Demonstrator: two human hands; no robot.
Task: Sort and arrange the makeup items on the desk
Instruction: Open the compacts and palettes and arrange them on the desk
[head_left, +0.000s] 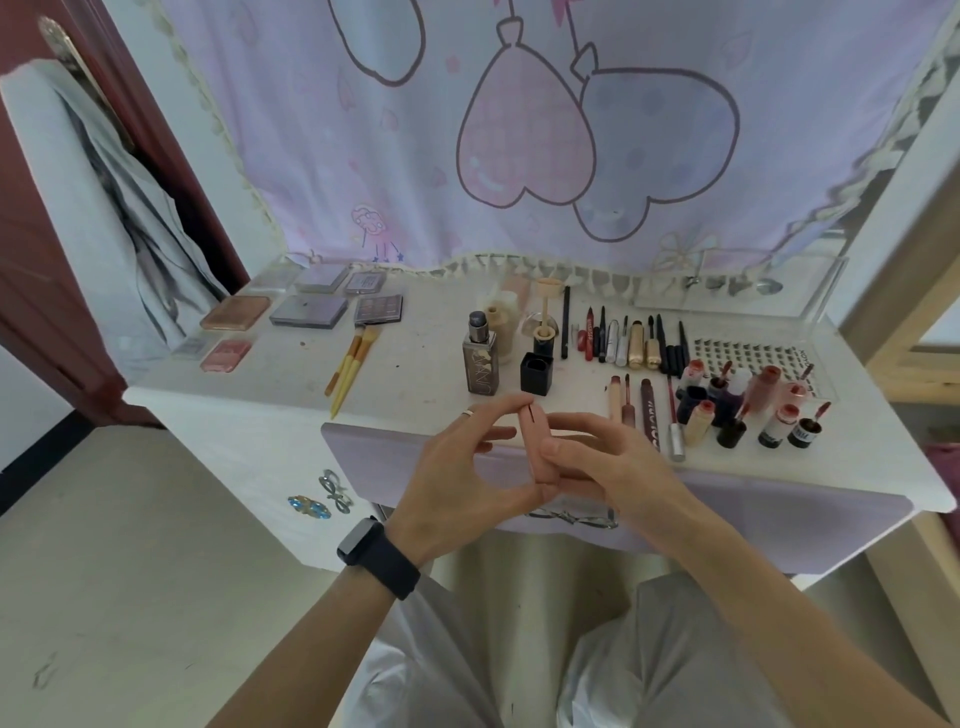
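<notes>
A pale pink tube (531, 449) stands nearly upright in the air over the near edge of the white desk (415, 379), held between both hands. The left hand (457, 478) curls round it, index fingertip on its top end and thumb near its lower end. The right hand (613, 467) pinches its lower half from the right, fingers close together across the front. (A thin dark line marks the tube near its top; what kind of product it is cannot be told.) A silver ring (468, 413) sits on a left finger and a black watch (379, 556) on that wrist.

Just beyond the hands stand a square foundation bottle (479, 364) and a black cap (536, 373). To the right lie a far row of pencils and mascaras (623, 340) and a nearer cluster of lip glosses (753, 408). Left of the bottle lie yellow-handled brushes (350, 364), and at the far left corner several palettes (310, 310). A lilac curtain (524, 130) with heart balloons hangs behind.
</notes>
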